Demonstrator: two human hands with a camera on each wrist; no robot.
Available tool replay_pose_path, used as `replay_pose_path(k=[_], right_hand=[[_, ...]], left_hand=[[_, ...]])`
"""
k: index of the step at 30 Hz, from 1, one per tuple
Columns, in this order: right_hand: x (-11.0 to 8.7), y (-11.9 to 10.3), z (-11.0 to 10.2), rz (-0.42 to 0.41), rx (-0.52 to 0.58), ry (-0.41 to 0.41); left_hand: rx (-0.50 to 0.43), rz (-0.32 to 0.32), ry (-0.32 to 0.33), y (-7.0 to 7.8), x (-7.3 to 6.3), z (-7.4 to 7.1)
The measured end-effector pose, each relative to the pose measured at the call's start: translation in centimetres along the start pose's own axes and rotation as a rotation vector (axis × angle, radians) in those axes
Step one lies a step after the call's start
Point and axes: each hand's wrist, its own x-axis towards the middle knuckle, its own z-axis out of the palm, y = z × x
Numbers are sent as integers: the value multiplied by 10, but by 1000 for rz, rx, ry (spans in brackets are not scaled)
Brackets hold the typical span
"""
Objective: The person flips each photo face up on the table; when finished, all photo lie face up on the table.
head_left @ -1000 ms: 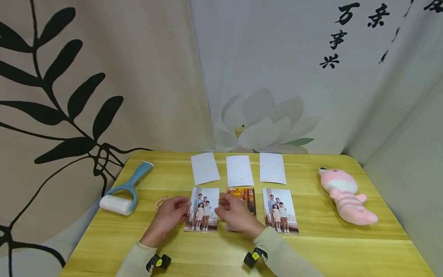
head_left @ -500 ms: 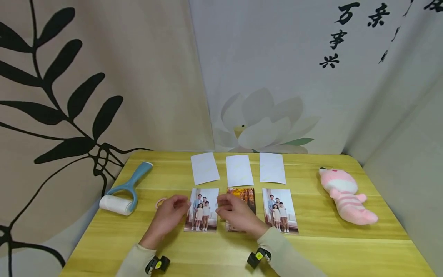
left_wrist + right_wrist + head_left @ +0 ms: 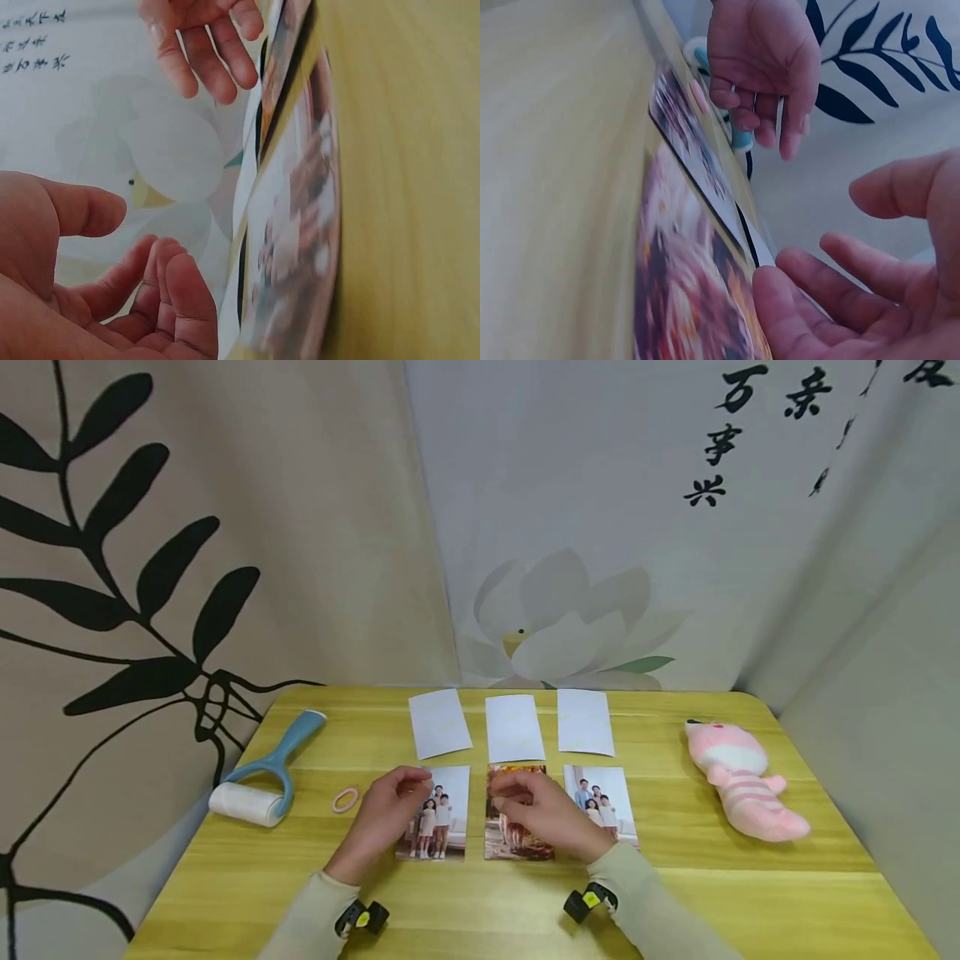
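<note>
Wooden table (image 3: 465,910). At the left, a lint roller (image 3: 251,803) with a blue handle, the handle angled to the far right. Right of it, nearer the left hand, a small pink ring (image 3: 345,800) lies flat. Left hand (image 3: 384,820): fingers loosely bent, thumb apart from them, holding nothing; it hovers above the left edge of the left photo (image 3: 444,828), a family group, flat on the table. Beyond that photo, the left white card (image 3: 441,724), slightly turned. Next, the middle white card (image 3: 515,728) on the far side and, nearer, the middle photo (image 3: 517,842) in autumn colours, partly under the right hand (image 3: 551,817). That hand's fingers curve softly, thumb spread, grasping nothing; whether a fingertip touches the photo, cannot tell. Farther right, the right white card (image 3: 586,722) lies beyond the right photo (image 3: 600,800), another family group, its near part hidden by hand and sleeve. Far right: a pink plush toy (image 3: 742,781), lying down.
</note>
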Motion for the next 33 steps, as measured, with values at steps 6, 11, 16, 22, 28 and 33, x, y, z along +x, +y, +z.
replay_pose_path(k=[6,11,16,22,28,33], right_hand=[[-5,5,-17,28,-48,55],[-7,11,-29,33,-100,104],[-5,18,-43,35,-130,163],[-2,24,-62,15,-191,220],[-1,30,-83,42,-249,280],[3,38,-95,50,-262,318]], left_hand=[[-91,9,-43,10,11,15],[-172,9,-91,18,21,31],[-192,48,-149,29,34,48],[-258,62,-225,40,49,71],[-187,70,-232,47,68,100],[-148,104,-217,51,84,122]])
